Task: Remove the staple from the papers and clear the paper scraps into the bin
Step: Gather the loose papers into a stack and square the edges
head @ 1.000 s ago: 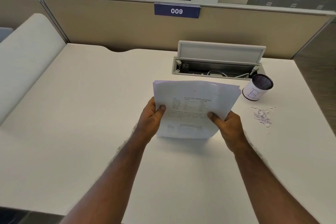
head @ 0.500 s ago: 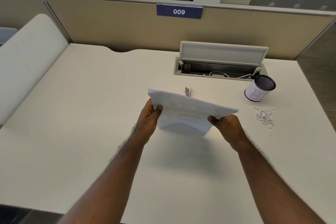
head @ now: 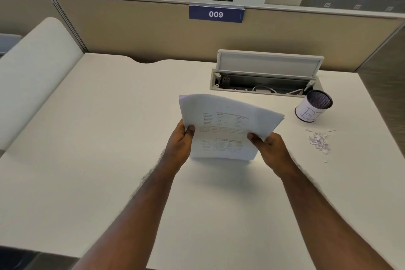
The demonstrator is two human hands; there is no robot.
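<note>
A stack of white printed papers [head: 225,125] stands tilted up over the middle of the desk, its lower edge near the desktop. My left hand [head: 180,142] grips its left edge with the thumb on the front sheet. My right hand [head: 268,149] holds the lower right side the same way. To the right, a small heap of white paper scraps [head: 319,141] lies on the desk. Behind the scraps stands a small round mesh bin [head: 313,105] with a white label. No staple can be made out on the papers.
The white desk [head: 98,138] is bounded at the back by a beige partition with a blue "009" sign [head: 216,13]. An open cable tray with a raised lid [head: 266,76] sits behind the papers. A padded cream panel [head: 32,76] runs along the left.
The papers, tipped nearly flat half a second ago, are raised again with the printed face towards me. Both hands keep their grip on the stack.
</note>
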